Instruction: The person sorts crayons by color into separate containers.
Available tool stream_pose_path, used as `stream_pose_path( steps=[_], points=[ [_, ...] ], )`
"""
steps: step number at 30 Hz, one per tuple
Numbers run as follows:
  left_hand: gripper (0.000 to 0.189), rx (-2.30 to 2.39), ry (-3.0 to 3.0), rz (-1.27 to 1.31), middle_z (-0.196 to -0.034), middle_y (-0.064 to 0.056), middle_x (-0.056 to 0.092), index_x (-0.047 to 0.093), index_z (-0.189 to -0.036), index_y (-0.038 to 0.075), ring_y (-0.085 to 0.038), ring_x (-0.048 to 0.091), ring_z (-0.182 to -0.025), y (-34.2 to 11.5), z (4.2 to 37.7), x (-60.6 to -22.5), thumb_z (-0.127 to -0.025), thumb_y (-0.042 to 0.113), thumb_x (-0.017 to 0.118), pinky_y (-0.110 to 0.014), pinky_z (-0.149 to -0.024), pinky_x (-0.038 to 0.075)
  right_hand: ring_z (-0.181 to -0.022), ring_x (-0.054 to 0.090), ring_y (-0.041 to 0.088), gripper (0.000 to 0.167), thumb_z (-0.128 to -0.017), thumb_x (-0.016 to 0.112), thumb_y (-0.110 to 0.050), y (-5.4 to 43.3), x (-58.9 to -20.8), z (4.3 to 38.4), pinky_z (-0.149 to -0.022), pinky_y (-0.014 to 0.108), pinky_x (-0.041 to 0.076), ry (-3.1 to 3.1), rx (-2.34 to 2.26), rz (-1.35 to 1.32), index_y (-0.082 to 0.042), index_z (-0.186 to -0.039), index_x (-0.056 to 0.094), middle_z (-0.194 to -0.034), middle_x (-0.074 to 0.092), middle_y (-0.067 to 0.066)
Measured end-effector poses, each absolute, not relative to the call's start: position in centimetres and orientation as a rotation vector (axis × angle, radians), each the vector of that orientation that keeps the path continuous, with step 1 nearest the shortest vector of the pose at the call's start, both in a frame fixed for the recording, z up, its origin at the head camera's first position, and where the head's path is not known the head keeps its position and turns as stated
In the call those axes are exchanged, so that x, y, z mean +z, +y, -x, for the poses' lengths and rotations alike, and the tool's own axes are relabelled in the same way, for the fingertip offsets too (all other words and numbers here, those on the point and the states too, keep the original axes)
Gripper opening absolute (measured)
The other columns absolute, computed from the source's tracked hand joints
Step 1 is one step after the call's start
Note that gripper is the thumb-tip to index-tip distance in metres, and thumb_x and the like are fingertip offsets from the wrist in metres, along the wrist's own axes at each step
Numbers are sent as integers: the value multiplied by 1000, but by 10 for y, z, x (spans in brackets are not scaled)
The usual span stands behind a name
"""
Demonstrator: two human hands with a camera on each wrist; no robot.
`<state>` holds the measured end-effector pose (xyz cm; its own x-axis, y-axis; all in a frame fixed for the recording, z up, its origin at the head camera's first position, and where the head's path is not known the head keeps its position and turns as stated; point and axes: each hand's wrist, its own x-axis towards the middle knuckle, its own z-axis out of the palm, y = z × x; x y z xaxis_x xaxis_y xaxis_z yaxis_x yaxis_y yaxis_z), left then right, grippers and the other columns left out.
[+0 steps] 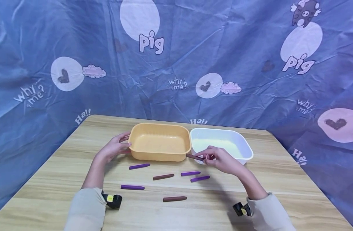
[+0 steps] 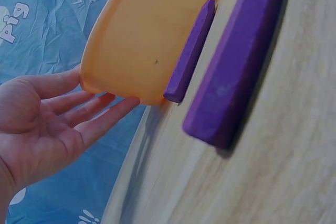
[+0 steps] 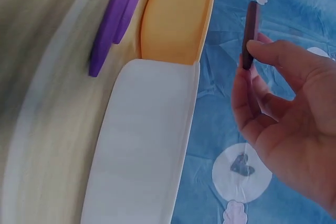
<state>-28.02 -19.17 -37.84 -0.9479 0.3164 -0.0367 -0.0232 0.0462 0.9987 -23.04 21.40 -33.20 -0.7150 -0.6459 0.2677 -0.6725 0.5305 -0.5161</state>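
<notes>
My right hand (image 1: 222, 159) pinches a brown crayon (image 1: 194, 157) between thumb and fingers, in front of the white basin (image 1: 248, 155). In the right wrist view the brown crayon (image 3: 251, 32) sticks up past my fingertips. Fairly straight fingers of my left hand (image 1: 115, 147) touch the outer left end of the orange basin (image 1: 159, 156). Against that basin (image 2: 142, 51), the left wrist view shows my left palm (image 2: 47, 114) facing the camera. In front of the basins lie several purple crayons (image 1: 132, 187) and two brown crayons (image 1: 163, 176).
The two basins stand side by side near the back of the wooden table (image 1: 136, 215), their near rims close together. A blue printed cloth (image 1: 176, 64) hangs behind the table and along its sides. The crayons lie spread over the table's middle, between my forearms.
</notes>
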Motion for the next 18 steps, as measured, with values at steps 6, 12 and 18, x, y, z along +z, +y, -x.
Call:
stream_pose_path(
  steps=[6,12,18],
  points=[
    [65,1989,2083,-295,-142,-33,13,4,-142,-9,-47,29,-123,-192,281,-378,-91,-7,43,-46,-90,42,-71,51,9,28,-80,59,7,201,-328,244,-62,24,46,-2702,945,-1142,-1,-105,68,-77,53,-6],
    [65,1990,2080,-293,-142,-33,13,4,-142,-9,-47,30,-123,-192,280,-379,-91,-7,44,-46,-90,42,-69,52,11,28,-80,59,6,189,-323,255,-60,25,46,-2707,961,-1121,-2,-105,69,-77,53,-4],
    [65,1988,2083,-291,-143,-33,13,4,-143,-8,-46,31,-123,-191,280,-379,-91,-6,44,-45,-90,43,-70,52,13,30,-78,60,9,179,-317,265,-59,26,44,-2679,924,-1147,-3,-104,69,-77,54,-3]
  ],
)
